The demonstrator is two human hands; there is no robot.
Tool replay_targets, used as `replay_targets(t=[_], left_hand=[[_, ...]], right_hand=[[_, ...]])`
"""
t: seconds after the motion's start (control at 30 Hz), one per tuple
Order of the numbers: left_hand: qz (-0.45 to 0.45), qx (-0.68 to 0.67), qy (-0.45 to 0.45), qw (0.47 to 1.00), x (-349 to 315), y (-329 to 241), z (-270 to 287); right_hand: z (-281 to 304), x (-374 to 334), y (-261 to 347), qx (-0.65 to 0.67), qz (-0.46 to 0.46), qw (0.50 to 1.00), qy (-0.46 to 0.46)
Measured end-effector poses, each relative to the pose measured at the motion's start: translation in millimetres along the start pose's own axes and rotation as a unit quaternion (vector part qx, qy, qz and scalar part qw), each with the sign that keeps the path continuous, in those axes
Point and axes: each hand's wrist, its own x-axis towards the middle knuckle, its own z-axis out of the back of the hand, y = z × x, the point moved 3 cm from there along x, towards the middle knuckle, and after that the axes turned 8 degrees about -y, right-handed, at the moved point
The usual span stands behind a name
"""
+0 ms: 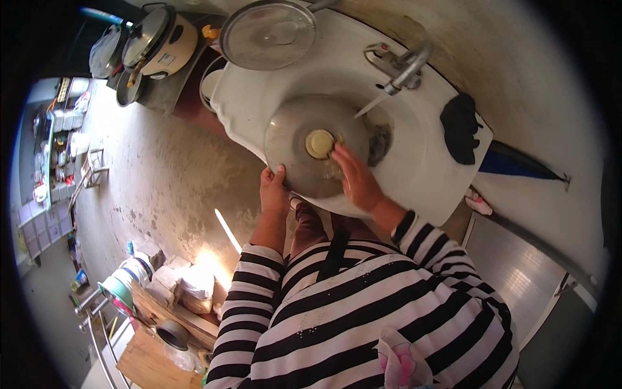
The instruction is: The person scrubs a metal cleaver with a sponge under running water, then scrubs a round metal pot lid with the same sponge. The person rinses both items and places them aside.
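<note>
1. Pinching the near-left rim of a round grey metal lid (288, 129) with the left hand (275, 192), with the thumb pressed on top and the other fingers hidden beneath.
2. Reaching over the same lid with the right hand (357, 180), fingers straight and outstretched beside the pale knob (319, 144); blurred there, so cannot tell whether touching.
3. Above both wrists, black-and-white striped sleeves (245, 305), plus a dark band (403, 227) at the right wrist.
4. Under the lid, a white sink (424, 159); seen lying over the left part of the bowl and overhanging the near edge.
5. From the metal faucet (411, 68) at the far side, a thin stream of water (369, 107) running down onto the lid's far-right part.
6. On the sink's right end, a crumpled black cloth (459, 129); at its far-left corner, a round metal pan (269, 35).
7. Farther left, a cream cooker (172, 52) on a dark stand; toward the lower left, wooden boards (155, 356) and stacked basins (120, 285).
</note>
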Motion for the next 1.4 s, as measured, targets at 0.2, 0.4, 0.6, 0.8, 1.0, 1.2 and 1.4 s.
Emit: replay_targets(t=[0.2, 0.4, 0.6, 0.8, 1.0, 1.2, 1.4], left_hand=[[-0.001, 0.112, -0.066, 0.991, -6.6, -7.8, -5.2], [0.015, 0.002, -0.042, 0.999, -3.9, -6.1, -4.9], [-0.012, 0.016, -0.052, 0.998, -4.3, -4.1, -1.0], [0.016, 0.038, -0.077, 0.996, -0.8, -2.8, -2.7], [0.002, 0.015, -0.029, 0.999, -8.6, -5.1, -4.4], [-0.011, 0.072, -0.065, 0.995, -12.0, -10.8, -10.0], [-0.014, 0.043, -0.064, 0.997, -6.4, -6.0, -7.8]], right_hand=[[3.1, 66.9, -37.0, -0.003, -0.12, 0.984, -0.132], [-18.4, 34.5, 23.2, 0.076, -0.04, 0.99, -0.115], [-38.9, 86.5, 3.8, -0.033, 0.094, 0.992, -0.081], [-31.4, 122.9, -5.8, 0.028, -0.083, 0.981, -0.173], [-38.6, 89.7, 22.2, -0.03, 0.165, 0.983, -0.08], [-61.0, 116.7, -13.2, 0.019, 0.073, 0.992, -0.099], [-39.5, 123.5, -17.3, 0.153, -0.117, 0.959, -0.207]])
